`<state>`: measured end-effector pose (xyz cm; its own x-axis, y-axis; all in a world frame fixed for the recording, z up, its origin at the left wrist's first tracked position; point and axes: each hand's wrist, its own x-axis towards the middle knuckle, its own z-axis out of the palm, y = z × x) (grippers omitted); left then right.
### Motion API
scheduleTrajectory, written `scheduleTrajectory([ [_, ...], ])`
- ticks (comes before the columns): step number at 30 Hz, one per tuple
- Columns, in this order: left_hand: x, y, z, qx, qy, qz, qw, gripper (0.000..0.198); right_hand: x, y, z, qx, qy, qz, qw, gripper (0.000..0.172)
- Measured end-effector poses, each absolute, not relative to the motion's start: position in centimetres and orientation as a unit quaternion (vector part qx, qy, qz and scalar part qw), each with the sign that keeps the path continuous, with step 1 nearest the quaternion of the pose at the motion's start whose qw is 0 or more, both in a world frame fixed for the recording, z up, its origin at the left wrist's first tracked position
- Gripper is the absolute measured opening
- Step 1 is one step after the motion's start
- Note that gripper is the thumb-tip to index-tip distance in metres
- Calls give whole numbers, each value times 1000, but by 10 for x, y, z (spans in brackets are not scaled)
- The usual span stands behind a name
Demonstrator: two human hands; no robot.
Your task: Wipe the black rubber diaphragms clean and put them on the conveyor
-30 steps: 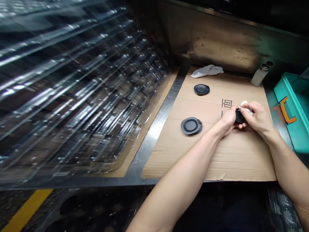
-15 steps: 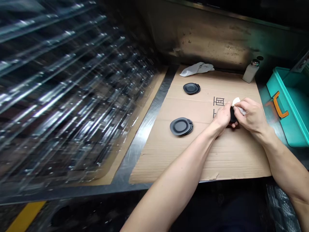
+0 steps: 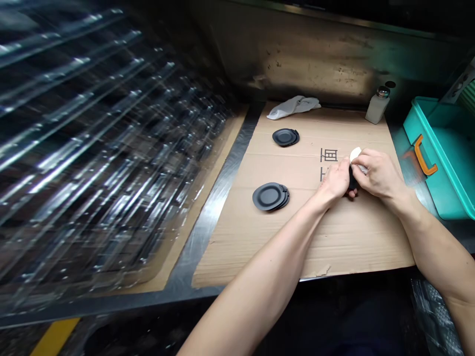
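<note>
My left hand [image 3: 336,180] grips a small black round part [image 3: 352,182] held on edge over the cardboard sheet [image 3: 334,237]. My right hand [image 3: 374,173] is closed on a small white cloth [image 3: 355,154] pressed against that part. Both hands meet at the right of the sheet. A short stack of black round discs [image 3: 270,197] lies to the left of my hands. Another black disc stack [image 3: 285,137] lies farther back.
A tall stack of clear plastic trays [image 3: 92,148] fills the left side. A crumpled white cloth [image 3: 293,106] and a small white dispenser bottle [image 3: 376,105] sit at the back. A teal bin [image 3: 445,163] with an orange handle stands at the right.
The view has shifted so everything sits further left and slightly lower. My hands stay together on the black part, with the white cloth moving slightly over it.
</note>
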<state>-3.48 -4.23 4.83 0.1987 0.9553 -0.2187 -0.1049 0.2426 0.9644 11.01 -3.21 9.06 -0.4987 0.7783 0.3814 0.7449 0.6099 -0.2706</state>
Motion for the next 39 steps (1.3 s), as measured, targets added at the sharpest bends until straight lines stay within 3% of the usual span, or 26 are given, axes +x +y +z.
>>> scheduleTrajectory([
  [9, -34, -50, 46, 521, 468, 413, 583, 64, 127, -23, 87, -495, -808, 187, 259, 16],
  [15, -31, -50, 45, 517, 477, 412, 579, 62, 124, -23, 82, -427, -822, 192, 325, 19],
  [28, -33, -48, 40, 514, 478, 415, 579, 64, 123, -25, 84, -465, -801, 231, 297, 19],
  [35, -32, -47, 39, 481, 473, 414, 611, 60, 119, -25, 80, -467, -794, 231, 314, 18],
  [39, -38, -41, 53, 348, 434, 440, 705, 59, 124, -24, 82, -477, -789, 220, 320, 20],
])
